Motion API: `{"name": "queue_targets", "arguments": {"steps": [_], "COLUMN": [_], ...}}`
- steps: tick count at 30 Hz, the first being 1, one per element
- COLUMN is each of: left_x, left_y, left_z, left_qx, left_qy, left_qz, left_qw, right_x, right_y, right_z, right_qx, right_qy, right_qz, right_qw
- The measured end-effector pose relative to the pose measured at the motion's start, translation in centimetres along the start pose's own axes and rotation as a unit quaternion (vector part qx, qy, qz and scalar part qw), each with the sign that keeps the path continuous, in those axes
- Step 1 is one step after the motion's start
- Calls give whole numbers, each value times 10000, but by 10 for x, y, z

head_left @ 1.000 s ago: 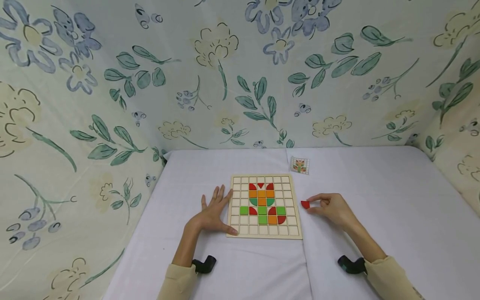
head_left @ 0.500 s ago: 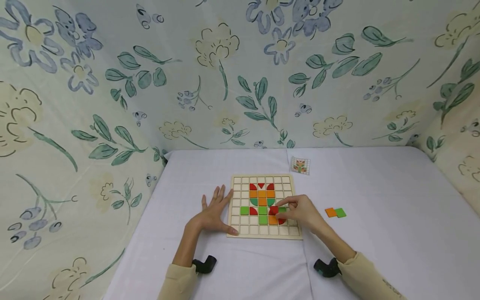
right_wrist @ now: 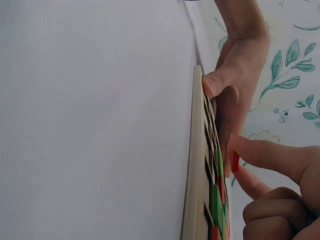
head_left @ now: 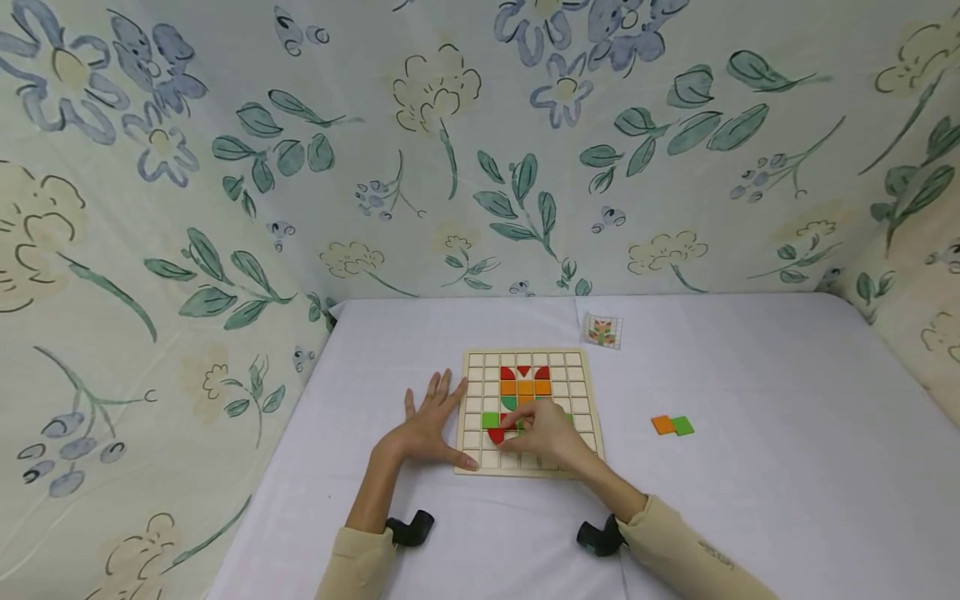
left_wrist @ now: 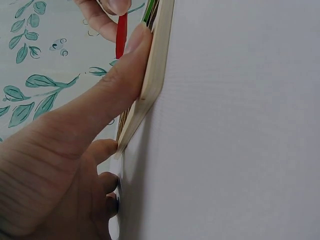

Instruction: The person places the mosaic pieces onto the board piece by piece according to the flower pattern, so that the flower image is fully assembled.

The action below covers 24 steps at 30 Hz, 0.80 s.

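Observation:
My right hand [head_left: 547,433] pinches a red tile [head_left: 496,436] with a rounded edge between thumb and forefinger, close over the lower left cells of a wooden grid board [head_left: 573,367]. In the right wrist view the red tile [right_wrist: 235,161] stands edge-on between the fingertips. My left hand [head_left: 427,429] lies spread along the board's left side, its thumb [left_wrist: 135,50] resting on the near corner and its forefinger at the left edge. Red, orange and green tiles sit in the grid in a flower pattern, partly hidden by my right hand.
Right of the board, an orange tile [head_left: 663,425] and a green tile [head_left: 682,426] lie together on the white cloth. A small pattern card [head_left: 602,331] lies behind the board's far right corner. Floral fabric [head_left: 480,167] hangs behind the table.
My right hand has carried the red tile leftward from beside the board to over its lower left cells. The loose orange and green tiles have come into view. My left hand stays put.

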State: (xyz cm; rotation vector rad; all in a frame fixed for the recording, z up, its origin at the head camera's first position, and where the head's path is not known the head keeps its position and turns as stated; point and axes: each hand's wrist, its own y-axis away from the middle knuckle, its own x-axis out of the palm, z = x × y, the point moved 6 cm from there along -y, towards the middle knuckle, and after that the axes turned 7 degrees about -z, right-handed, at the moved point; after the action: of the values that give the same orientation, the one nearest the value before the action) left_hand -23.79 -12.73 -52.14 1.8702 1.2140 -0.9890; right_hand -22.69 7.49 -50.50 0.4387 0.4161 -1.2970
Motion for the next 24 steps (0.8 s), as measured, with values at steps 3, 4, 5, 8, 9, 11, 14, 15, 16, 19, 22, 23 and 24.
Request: {"name": "queue_targets", "arguments": {"steps": [3, 4, 5, 8, 9, 11, 14, 15, 16, 19, 22, 23, 24], "left_x": [0, -1, -1, -1, -1, 0, 0, 0, 0, 0, 1, 1, 1], "left_y": [0, 0, 0, 0, 0, 0, 0, 0, 0, -1, -1, -1, -1], "left_z": [-1, -1, -1, -1, -1, -1, -1, 0, 0, 1, 1, 1, 1], "left_qx": [-4, 0, 2, 21, 24, 32, 35, 40, 45, 70, 89, 96, 97], "left_qy": [-13, -21, -29, -58, -60, -59, -29, -24, -19, -7, 13, 18, 21], "left_qz": [-3, -11, -10, -15, -10, -6, -4, -6, -12, -29, -21, -21, -10], "left_qw": [10000, 10000, 10000, 10000, 10000, 10000, 10000, 10000, 10000, 10000, 10000, 10000, 9999], "right_x": [6, 8, 9, 10, 10, 10, 10, 10, 10, 9, 9, 9, 10], "right_y": [-1, 0, 0, 1, 1, 1, 1, 1, 1, 1, 0, 0, -1], "right_z": [0, 0, 0, 0, 0, -1, -1, -1, -1, 0, -1, -2, -2], "right_qx": [27, 52, 80, 142, 142, 130, 104, 74, 62, 12, -10, -21, -32], "right_qy": [122, 135, 142, 151, 143, 142, 94, 57, 12, -133, -179, -163, -140], "right_qz": [14, 15, 8, -43, -64, -103, -95, -90, -76, -47, -49, -60, -73], "right_qw": [9999, 9999, 9999, 9998, 9998, 9998, 9999, 9999, 10000, 9999, 9998, 9998, 9999]}}
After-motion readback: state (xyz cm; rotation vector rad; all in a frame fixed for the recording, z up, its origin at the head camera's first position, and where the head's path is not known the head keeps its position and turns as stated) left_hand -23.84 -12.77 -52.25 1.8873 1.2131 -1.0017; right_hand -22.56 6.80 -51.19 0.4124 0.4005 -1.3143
